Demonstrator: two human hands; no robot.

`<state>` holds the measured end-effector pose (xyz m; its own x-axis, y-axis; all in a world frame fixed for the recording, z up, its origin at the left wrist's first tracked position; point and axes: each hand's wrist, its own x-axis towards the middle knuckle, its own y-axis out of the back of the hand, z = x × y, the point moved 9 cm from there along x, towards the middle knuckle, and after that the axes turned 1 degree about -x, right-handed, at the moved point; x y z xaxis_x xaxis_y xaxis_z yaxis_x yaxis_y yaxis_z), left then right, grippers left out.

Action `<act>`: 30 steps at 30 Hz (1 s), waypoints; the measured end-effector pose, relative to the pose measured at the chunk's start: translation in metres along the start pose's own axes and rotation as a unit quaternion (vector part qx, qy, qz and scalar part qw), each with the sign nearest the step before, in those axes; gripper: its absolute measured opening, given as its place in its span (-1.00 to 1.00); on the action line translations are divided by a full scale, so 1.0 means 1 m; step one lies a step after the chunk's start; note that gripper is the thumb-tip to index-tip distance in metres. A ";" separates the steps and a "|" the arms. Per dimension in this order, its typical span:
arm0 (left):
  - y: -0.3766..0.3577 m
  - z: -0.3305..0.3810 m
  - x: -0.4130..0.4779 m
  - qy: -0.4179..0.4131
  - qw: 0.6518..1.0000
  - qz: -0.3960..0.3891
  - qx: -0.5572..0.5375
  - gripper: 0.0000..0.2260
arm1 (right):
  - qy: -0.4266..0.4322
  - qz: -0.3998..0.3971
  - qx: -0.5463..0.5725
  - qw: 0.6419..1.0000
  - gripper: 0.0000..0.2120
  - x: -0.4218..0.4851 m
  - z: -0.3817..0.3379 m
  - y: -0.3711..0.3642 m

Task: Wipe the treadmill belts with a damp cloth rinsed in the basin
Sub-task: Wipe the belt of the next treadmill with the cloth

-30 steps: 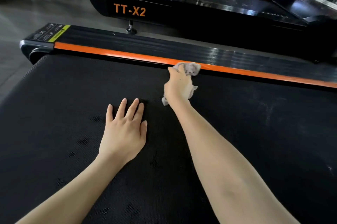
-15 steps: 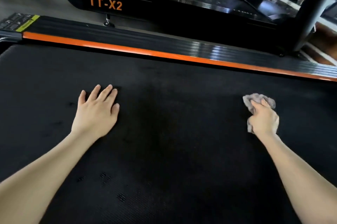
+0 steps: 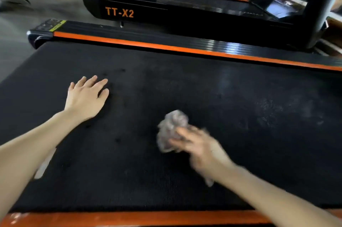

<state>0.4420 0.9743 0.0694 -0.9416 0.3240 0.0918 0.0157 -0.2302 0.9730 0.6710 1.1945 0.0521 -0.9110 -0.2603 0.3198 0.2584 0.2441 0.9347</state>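
Observation:
A wide black treadmill belt (image 3: pixel 240 134) fills the head view, edged by orange strips. My right hand (image 3: pixel 201 151), blurred by motion, grips a crumpled grey cloth (image 3: pixel 171 128) and presses it on the belt's middle. My left hand (image 3: pixel 86 95) lies flat on the belt at the left, fingers straight and spread, holding nothing. A pale smeared patch shows on the belt at the right. No basin is in view.
The far side rail (image 3: pixel 166 42) has an orange strip; another orange strip (image 3: pixel 129 217) runs along the near edge. A second treadmill marked TT-X2 (image 3: pixel 120 12) stands behind, with black uprights (image 3: pixel 322 5) at the right. Grey floor lies to the left.
My right hand swept the cloth from the far orange rail out to the right, then back toward me to the belt's middle. My left hand stayed flat on the belt.

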 end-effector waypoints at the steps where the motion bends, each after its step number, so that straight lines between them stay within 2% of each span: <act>1: 0.005 -0.002 -0.010 -0.006 1.000 -0.009 0.013 -0.58 | -0.078 0.011 -0.003 0.997 -0.40 -0.013 0.037 0.014; 2: 0.010 -0.003 -0.018 -0.013 0.999 -0.016 0.025 -0.58 | -0.167 0.016 0.015 0.986 -0.42 -0.027 0.072 0.027; 4: 0.020 -0.008 -0.038 -0.021 0.998 -0.032 0.054 -0.58 | -0.247 0.032 0.023 0.968 -0.45 -0.046 0.111 0.045; 7: 0.028 -0.015 -0.066 -0.027 0.992 -0.068 0.105 -0.57 | -0.267 0.043 0.023 0.962 -0.54 -0.047 0.116 0.054; 10: 0.023 -0.030 -0.085 -0.015 0.981 -0.116 0.157 -0.56 | -0.263 0.044 -0.048 0.963 -0.45 -0.041 0.111 0.057; 12: 0.016 -0.039 -0.090 0.003 0.979 -0.140 0.146 -0.55 | -0.263 -0.009 -0.090 0.960 -0.37 -0.037 0.114 0.049; 14: 0.006 -0.042 -0.093 0.006 0.979 -0.165 0.121 -0.54 | -0.271 -0.059 -0.075 0.958 -0.30 -0.032 0.120 0.040; 15: 0.001 -0.042 -0.095 0.006 0.978 -0.180 0.107 -0.55 | -0.273 -0.056 -0.054 0.959 -0.31 -0.030 0.120 0.039; 17: -0.004 -0.042 -0.098 -0.002 0.978 -0.189 0.085 -0.57 | -0.281 0.000 0.000 0.960 -0.48 -0.029 0.118 0.046; 19: 0.001 -0.043 -0.095 -0.029 0.984 -0.160 0.077 -0.60 | -0.292 0.051 0.023 0.955 -0.66 -0.034 0.114 0.050; 21: 0.009 -0.048 -0.089 -0.065 0.987 -0.133 0.064 -0.62 | -0.314 0.075 0.036 0.946 -0.71 -0.037 0.106 0.053; 23: 0.013 -0.062 -0.082 -0.089 0.986 -0.126 0.068 -0.63 | -0.340 0.087 0.062 0.934 -0.71 -0.037 0.089 0.056; 25: 0.012 -0.082 -0.076 -0.094 0.983 -0.131 0.090 -0.61 | -0.323 0.087 0.080 0.939 -0.67 -0.028 0.051 0.050; 28: 0.010 -0.110 -0.064 -0.084 0.981 -0.133 0.111 -0.59 | -0.251 0.072 0.109 0.959 -0.57 0.000 -0.032 0.024; 30: 0.009 -0.124 -0.054 -0.089 0.981 -0.128 0.118 -0.57 | -0.182 0.068 0.109 0.975 -0.65 0.030 -0.094 0.003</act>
<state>0.4517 0.8409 0.0468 -0.8517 0.5031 -0.1470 -0.1165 0.0917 0.9889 0.6742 1.0999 0.0793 -0.9367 0.1273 0.3260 0.3472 0.4569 0.8190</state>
